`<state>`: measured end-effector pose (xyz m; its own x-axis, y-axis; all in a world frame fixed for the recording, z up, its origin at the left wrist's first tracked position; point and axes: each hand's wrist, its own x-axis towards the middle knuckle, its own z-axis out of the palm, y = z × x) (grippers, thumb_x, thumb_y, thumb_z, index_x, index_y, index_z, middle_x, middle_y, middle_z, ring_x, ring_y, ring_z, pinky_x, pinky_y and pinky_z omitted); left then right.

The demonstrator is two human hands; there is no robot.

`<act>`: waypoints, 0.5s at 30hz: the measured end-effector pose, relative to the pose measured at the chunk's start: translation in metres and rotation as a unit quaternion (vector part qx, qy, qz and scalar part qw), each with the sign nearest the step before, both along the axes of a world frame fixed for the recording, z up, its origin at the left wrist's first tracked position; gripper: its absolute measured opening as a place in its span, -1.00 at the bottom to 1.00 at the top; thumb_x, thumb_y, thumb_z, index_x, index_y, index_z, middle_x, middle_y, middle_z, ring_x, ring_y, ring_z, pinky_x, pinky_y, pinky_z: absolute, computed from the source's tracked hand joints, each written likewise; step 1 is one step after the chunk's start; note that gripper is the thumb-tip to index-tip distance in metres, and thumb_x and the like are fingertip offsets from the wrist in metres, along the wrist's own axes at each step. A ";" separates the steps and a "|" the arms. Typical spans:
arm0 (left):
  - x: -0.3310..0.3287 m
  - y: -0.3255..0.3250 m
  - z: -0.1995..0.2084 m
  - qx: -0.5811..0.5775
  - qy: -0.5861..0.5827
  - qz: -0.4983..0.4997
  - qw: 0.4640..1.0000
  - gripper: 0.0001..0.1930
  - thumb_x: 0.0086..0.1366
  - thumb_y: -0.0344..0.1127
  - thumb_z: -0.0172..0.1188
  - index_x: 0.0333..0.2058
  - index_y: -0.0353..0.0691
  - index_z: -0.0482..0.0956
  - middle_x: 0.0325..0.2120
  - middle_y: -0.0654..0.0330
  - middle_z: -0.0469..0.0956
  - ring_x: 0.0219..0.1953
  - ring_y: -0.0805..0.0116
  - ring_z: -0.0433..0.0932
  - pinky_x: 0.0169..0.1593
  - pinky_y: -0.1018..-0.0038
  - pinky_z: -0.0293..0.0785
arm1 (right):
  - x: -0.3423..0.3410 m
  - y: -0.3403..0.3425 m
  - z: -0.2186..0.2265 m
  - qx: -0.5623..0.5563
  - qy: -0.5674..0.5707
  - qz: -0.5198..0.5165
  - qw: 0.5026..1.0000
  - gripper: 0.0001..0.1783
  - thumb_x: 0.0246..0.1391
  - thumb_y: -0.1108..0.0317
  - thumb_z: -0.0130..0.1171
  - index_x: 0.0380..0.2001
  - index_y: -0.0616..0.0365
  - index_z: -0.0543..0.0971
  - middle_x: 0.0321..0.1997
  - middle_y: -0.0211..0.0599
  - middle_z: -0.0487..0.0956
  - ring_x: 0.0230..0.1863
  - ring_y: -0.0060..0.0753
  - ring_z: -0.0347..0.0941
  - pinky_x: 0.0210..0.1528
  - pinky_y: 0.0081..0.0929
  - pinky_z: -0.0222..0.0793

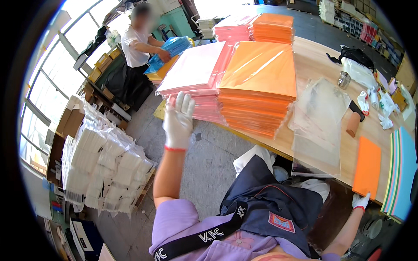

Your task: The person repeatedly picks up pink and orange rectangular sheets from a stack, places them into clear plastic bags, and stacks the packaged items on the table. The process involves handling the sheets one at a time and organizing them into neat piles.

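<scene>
My left hand (177,124), in a white glove with a red cuff, is raised beside the pink-wrapped stack with its fingers stretched out and nothing in it. At the table's near right edge my right hand (360,200), gloved the same way, grips the lower end of a narrow stack of orange paper (366,167). A pile of clear plastic sleeves (318,139) lies left of that paper. Tall piles of wrapped orange paper (257,69) and wrapped pink paper (196,65) stand side by side at the table's left end.
Multicoloured sheets (402,169) lie at the far right. A brown roller-like block (353,124), a metal jar (344,80) and spare gloves (363,101) rest on the wooden table (311,56). Another person (141,43) handles blue packs (167,51). White bundles (102,165) fill a pallet at left.
</scene>
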<state>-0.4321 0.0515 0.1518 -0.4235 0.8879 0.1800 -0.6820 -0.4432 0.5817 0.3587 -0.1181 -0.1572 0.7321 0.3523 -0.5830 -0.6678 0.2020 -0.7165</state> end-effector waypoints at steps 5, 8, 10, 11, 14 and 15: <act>0.123 -0.044 -0.057 0.192 0.607 0.049 0.769 -0.58 0.13 -0.42 0.08 0.01 -0.28 0.34 0.04 -0.04 0.34 0.10 0.01 0.32 0.15 0.24 0.27 | 0.050 -0.016 -0.016 0.058 -0.075 0.043 0.995 -0.38 0.06 -0.14 0.01 0.10 -0.04 0.33 0.13 -0.41 0.34 0.16 -0.33 0.21 0.24 -0.31 0.03; 0.213 -0.052 -0.092 0.154 0.747 -0.153 0.629 -0.44 0.12 -0.14 0.17 0.08 -0.23 0.29 0.09 -0.05 0.25 0.19 -0.01 0.18 0.20 0.27 0.17 | 0.027 -0.002 -0.016 -0.011 -0.060 0.056 0.997 -0.41 0.14 -0.04 -0.05 0.16 0.04 0.27 0.22 -0.30 0.27 0.24 -0.29 0.14 0.28 -0.26 0.00; 0.268 -0.039 -0.135 0.217 0.805 -0.111 0.541 -0.45 0.14 -0.05 0.10 0.07 -0.18 0.30 0.07 -0.06 0.27 0.18 -0.09 0.16 0.22 0.15 0.11 | 0.049 -0.008 -0.022 0.022 -0.073 0.057 0.996 -0.42 0.14 -0.01 -0.04 0.14 0.07 0.29 0.19 -0.31 0.32 0.21 -0.31 0.20 0.29 -0.32 0.01; 0.283 -0.032 -0.154 0.206 0.829 -0.133 0.503 -0.43 0.12 -0.02 0.09 0.07 -0.15 0.31 0.05 -0.04 0.29 0.18 -0.16 0.15 0.24 0.02 -0.03 | 0.039 0.003 -0.023 0.034 -0.054 0.035 0.997 -0.47 0.18 0.04 -0.08 0.12 0.11 0.30 0.17 -0.31 0.34 0.18 -0.29 0.23 0.26 -0.31 0.06; 0.339 -0.003 -0.205 0.188 0.861 -0.139 0.452 -0.36 0.12 0.06 0.03 0.14 -0.11 0.25 0.11 -0.11 0.21 0.21 -0.21 0.06 0.24 -0.11 -0.18 | 0.095 -0.031 -0.030 0.159 -0.060 0.095 0.981 -0.58 0.20 0.14 -0.09 0.02 0.15 0.35 0.06 -0.29 0.39 0.05 -0.32 0.30 0.11 -0.35 0.21; 0.340 0.009 -0.210 0.172 0.876 -0.166 0.419 -0.34 0.12 0.08 0.01 0.16 -0.09 0.22 0.15 -0.15 0.15 0.23 -0.22 0.02 0.24 -0.14 -0.22 | 0.073 -0.020 -0.035 0.145 -0.067 0.069 0.985 -0.63 0.17 0.14 -0.05 -0.05 0.13 0.38 -0.04 -0.31 0.42 -0.05 -0.35 0.33 0.01 -0.39 0.25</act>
<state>-0.0917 0.0605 -0.0584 0.7621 0.6400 0.0982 0.6014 -0.7558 0.2589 0.4317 -0.1382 -0.1920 0.7293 0.5911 -0.3446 -0.6060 0.3242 -0.7264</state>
